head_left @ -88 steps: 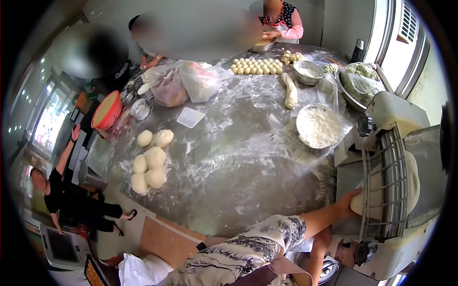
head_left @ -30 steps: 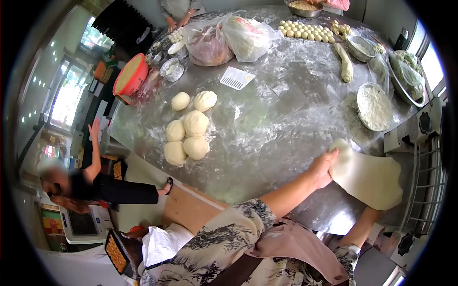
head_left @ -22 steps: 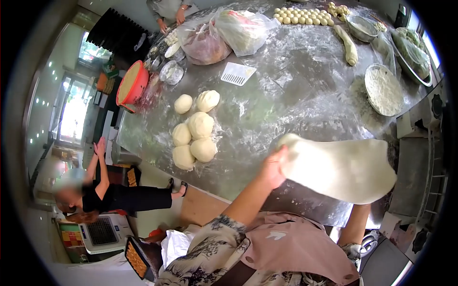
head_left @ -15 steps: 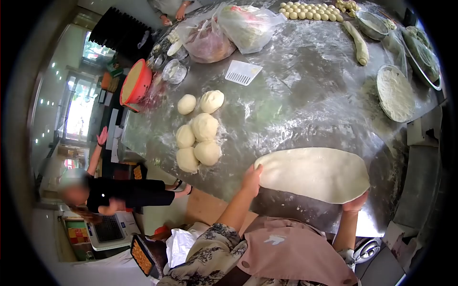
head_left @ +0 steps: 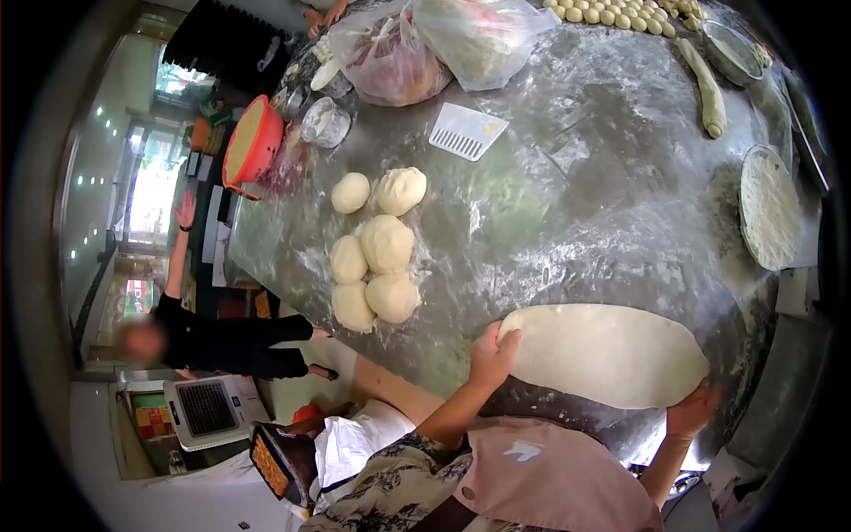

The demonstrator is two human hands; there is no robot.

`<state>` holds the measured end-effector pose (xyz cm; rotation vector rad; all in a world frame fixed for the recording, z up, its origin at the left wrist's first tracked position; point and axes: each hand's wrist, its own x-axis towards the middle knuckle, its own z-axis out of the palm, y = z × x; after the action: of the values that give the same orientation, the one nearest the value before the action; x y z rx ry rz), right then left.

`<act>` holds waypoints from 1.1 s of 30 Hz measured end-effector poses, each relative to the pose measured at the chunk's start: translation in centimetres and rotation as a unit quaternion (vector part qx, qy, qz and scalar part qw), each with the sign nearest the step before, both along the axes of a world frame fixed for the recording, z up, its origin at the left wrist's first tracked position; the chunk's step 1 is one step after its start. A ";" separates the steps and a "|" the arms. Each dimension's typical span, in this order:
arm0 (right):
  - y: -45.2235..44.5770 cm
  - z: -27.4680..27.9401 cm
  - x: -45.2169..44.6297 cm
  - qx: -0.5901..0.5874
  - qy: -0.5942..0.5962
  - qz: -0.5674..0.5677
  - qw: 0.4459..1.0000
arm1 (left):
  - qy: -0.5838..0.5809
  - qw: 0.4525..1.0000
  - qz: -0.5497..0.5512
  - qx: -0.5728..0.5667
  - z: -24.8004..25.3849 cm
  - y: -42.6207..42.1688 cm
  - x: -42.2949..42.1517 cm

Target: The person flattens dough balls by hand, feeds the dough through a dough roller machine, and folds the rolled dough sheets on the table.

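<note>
A long flat oval sheet of dough [head_left: 607, 356] stretches between my two hands at the near edge of the metal table. My left hand [head_left: 493, 356] pinches its left end, thumb on top. At the opposite end, my right hand [head_left: 693, 410] is closed at the near right corner of the sheet, its fingers partly hidden and slightly blurred. Several round balls of dough [head_left: 387, 244] sit in a cluster to the left of the sheet.
Beyond lie a white slotted scraper [head_left: 468, 131], filled plastic bags [head_left: 483, 40] and small dough balls [head_left: 612, 13]. A dough roll [head_left: 706, 93] and flour tray [head_left: 769, 208] are at right; a red basin [head_left: 254, 142] stands left. A person [head_left: 226, 341] stands beyond the table's left side.
The camera view has shifted, so the table things appear moved. Both hands still hold the dough sheet, now lower and farther right in view. The person at left has changed stance.
</note>
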<state>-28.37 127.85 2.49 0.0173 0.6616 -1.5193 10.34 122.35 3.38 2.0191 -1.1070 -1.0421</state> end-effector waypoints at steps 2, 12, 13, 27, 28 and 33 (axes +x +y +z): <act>-0.3 -0.5 0.1 0.098 0.167 0.012 0.981 | -0.058 0.998 -0.024 -0.023 -0.4 -0.2 0.0; -2.9 4.9 4.2 0.228 0.705 0.037 0.670 | -0.128 0.990 -0.041 -0.046 -0.1 -0.3 0.1; -3.0 5.7 5.1 0.210 0.696 0.018 0.687 | -0.108 0.990 -0.039 -0.079 0.0 -0.2 0.1; -1.9 5.5 12.5 0.092 0.718 0.127 0.678 | 0.169 0.966 -0.184 -0.060 1.8 1.1 -8.1; -1.7 4.9 10.8 0.113 0.719 0.121 0.675 | 0.220 0.958 -0.182 -0.037 1.8 1.0 -7.5; -5.2 5.4 7.7 0.084 0.824 0.090 0.553 | 0.054 0.983 -0.140 -0.106 1.0 1.0 -4.5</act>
<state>-20.71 122.68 7.89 -1.4663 2.1817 -0.8286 5.80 123.33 4.43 1.6529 -1.4080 -1.1035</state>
